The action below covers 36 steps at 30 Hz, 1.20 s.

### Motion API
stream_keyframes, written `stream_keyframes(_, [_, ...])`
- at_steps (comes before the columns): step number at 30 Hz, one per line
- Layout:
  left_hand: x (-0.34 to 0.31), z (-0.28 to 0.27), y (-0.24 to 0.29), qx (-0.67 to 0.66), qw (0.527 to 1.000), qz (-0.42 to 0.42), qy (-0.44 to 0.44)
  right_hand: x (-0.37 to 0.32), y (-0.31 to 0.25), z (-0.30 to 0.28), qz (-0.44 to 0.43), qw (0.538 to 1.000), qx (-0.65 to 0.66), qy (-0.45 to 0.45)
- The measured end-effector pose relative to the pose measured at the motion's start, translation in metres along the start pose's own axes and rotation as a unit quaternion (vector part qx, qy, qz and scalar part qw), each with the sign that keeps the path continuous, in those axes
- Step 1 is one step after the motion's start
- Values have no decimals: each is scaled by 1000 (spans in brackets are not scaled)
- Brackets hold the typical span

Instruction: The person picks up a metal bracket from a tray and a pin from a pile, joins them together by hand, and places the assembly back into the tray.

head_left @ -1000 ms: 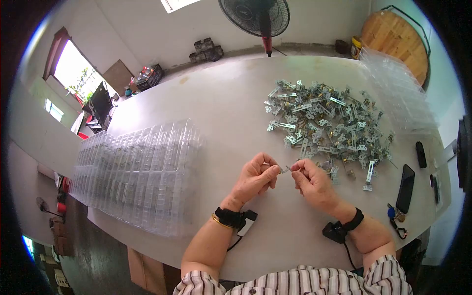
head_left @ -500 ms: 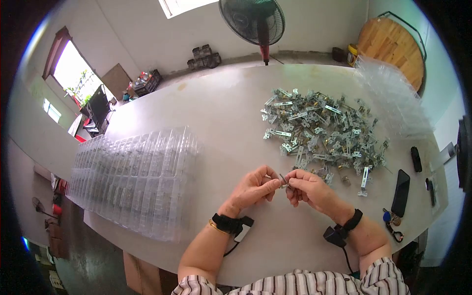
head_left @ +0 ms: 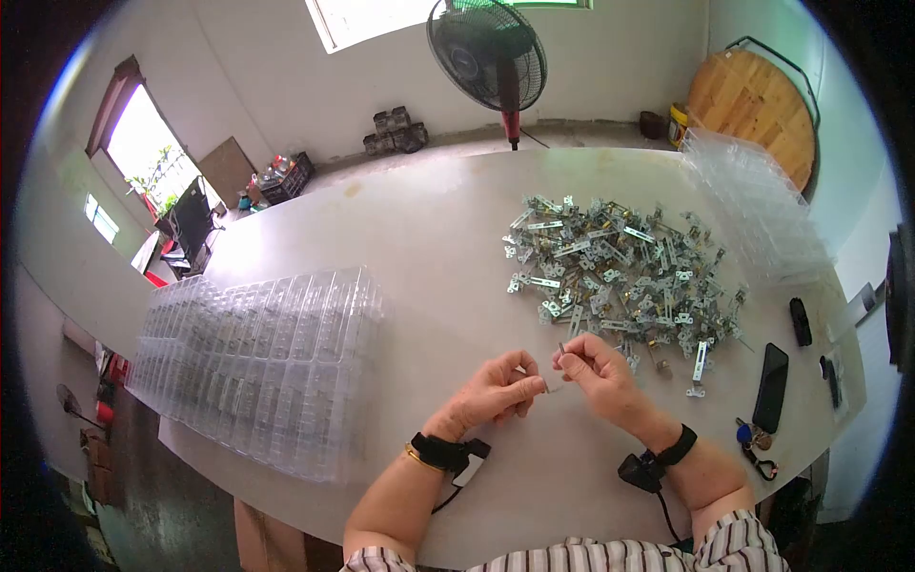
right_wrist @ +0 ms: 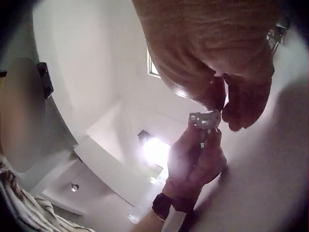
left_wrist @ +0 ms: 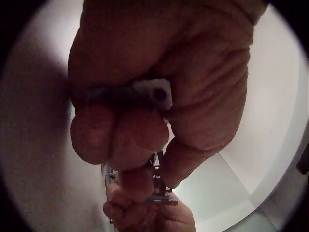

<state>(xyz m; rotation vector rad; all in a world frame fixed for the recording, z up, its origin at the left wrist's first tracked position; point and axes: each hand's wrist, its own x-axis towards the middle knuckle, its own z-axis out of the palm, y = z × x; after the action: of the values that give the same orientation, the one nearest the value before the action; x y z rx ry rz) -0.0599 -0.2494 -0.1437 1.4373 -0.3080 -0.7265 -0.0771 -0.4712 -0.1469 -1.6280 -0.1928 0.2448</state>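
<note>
My left hand [head_left: 496,389] grips a small metal bracket, its fingers curled. A plate with a round hole, part of the bracket [left_wrist: 148,89], shows between palm and fingers in the left wrist view. In the right wrist view, the other end of the metal piece [right_wrist: 205,120] sticks out past the left fingertips. Just to the right, my right hand [head_left: 605,381] pinches a thin dark pin-like piece [head_left: 561,349] between thumb and forefinger. The fingertips of both hands are close to each other above the table, in front of a heap of metal brackets [head_left: 620,272].
Clear plastic compartment trays [head_left: 248,372] lie at the left of the table [head_left: 429,238]. More clear trays [head_left: 762,210] are stacked at the back right. A phone [head_left: 771,386], keys [head_left: 753,437] and a small black object [head_left: 800,322] lie at the right. A fan [head_left: 488,57] stands behind.
The two hands came together at the fingertips half a second ago and are now slightly apart, the right one higher in view. The head view has tilted up a little.
</note>
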Motion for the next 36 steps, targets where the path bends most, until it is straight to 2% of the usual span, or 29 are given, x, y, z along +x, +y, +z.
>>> stream_keyframes(2, [1, -1, 1, -15, 999, -3, 34, -4, -14, 2, -78, 994, 81, 3])
stream_keyframes(3, [3, -4, -1, -42, 998, 4, 41, -5, -19, 2, -79, 994, 80, 3])
stream_keyframes(5, [2, -6, -1, -69, 996, 11, 47, -7, -24, 2, -158, 987, -23, -22])
stream_keyframes(9, [1, -5, 3, -86, 995, 5, 45, -9, -24, 7, -221, 968, -113, -34])
stream_keyframes(11, [-1, -5, 4, -81, 996, -2, 43, -8, -25, 7, -271, 943, -192, -27])
stream_keyframes(14, [-2, -3, 5, -112, 993, 4, 38, -7, -20, 10, -266, 949, -168, 3])
stream_keyframes(15, [-2, -4, 5, -171, 985, 13, 15, -8, -17, 10, -264, 950, -167, 3])
stream_keyframes(16, [-2, -4, 6, -229, 973, 23, -8, -8, -15, 10, -208, 974, -84, 8])
stream_keyframes(17, [-1, -7, 1, -229, 973, 22, -7, -8, -13, 10, -150, 989, -1, 13])
stream_keyframes(19, [6, -17, -13, -267, 961, 68, -32, -6, -14, 9, -127, 990, 48, 30])
stream_keyframes(20, [8, -18, -18, -268, 961, 68, -32, -4, -15, 8, -104, 989, 96, 48])
stream_keyframes(22, [13, -15, -20, -248, 953, 176, 4, 0, -11, 5, -84, 986, 134, 60])
stream_keyframes(23, [13, -13, -19, -248, 953, 176, 4, 1, -9, 4, -65, 980, 171, 71])
stream_keyframes(25, [8, -3, -5, -138, 970, 197, 32, 1, -6, 4, -42, 978, 194, 70])
stream_keyframes(26, [9, -3, -6, -138, 970, 196, 33, 0, -6, 4, -19, 974, 217, 67])
stream_keyframes(30, [13, -8, -17, -148, 967, 208, 22, -2, -4, 10, 29, 970, 237, 40])
stream_keyframes(33, [15, -12, -23, -154, 967, 201, 41, -3, -1, 11, 44, 985, 165, 14])
stream_keyframes(35, [15, -13, -24, -149, 967, 198, 53, -2, 2, 14, -27, 995, 82, 60])
stream_keyframes(36, [14, -13, -24, -149, 969, 192, 52, -2, 2, 13, -25, 994, 82, 60])
